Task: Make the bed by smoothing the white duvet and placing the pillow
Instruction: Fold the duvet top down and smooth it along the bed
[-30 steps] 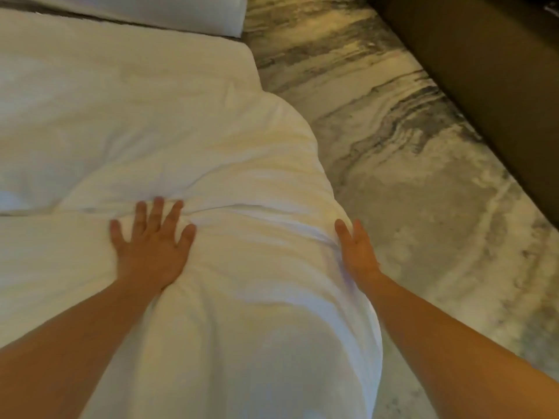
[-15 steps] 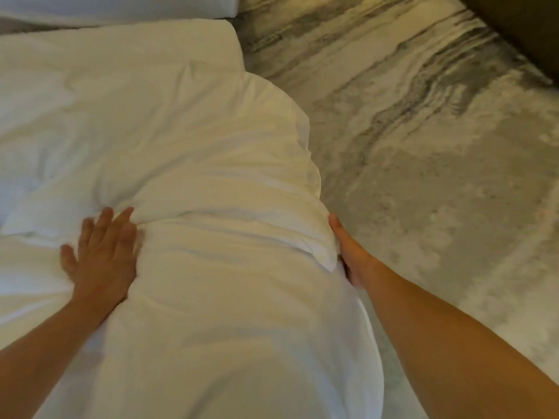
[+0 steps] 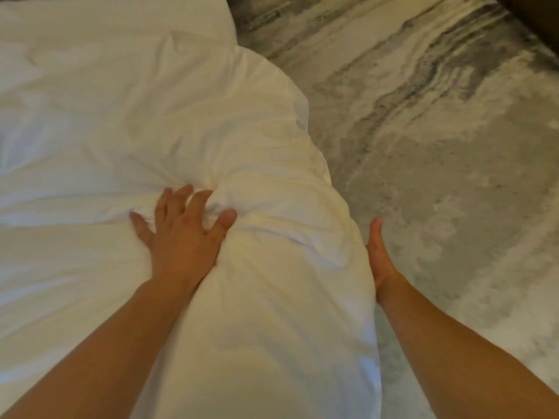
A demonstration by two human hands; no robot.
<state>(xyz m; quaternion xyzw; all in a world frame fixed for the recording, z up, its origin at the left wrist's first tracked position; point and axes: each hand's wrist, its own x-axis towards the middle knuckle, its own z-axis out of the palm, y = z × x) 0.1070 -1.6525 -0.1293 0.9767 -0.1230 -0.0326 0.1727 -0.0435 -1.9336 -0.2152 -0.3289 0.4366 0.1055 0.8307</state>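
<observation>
The white duvet (image 3: 211, 131) lies bunched along the right edge of the bed (image 3: 36, 297). The left hand (image 3: 181, 237), fingers spread, presses on a fold; the right hand (image 3: 378, 258), flat and holding nothing, touches the duvet's side. It seems best to push the fold away evenly with both palms.

Left hand (image 3: 181, 237) spread, pressed on duvet (image 3: 121, 116); fingertips in bunched fold. Right hand (image 3: 378, 258) against duvet side edge, thumb straight, fingers hidden. Grey veined floor (image 3: 438, 146) at right. Dark furniture (image 3: 541, 16) top right.
</observation>
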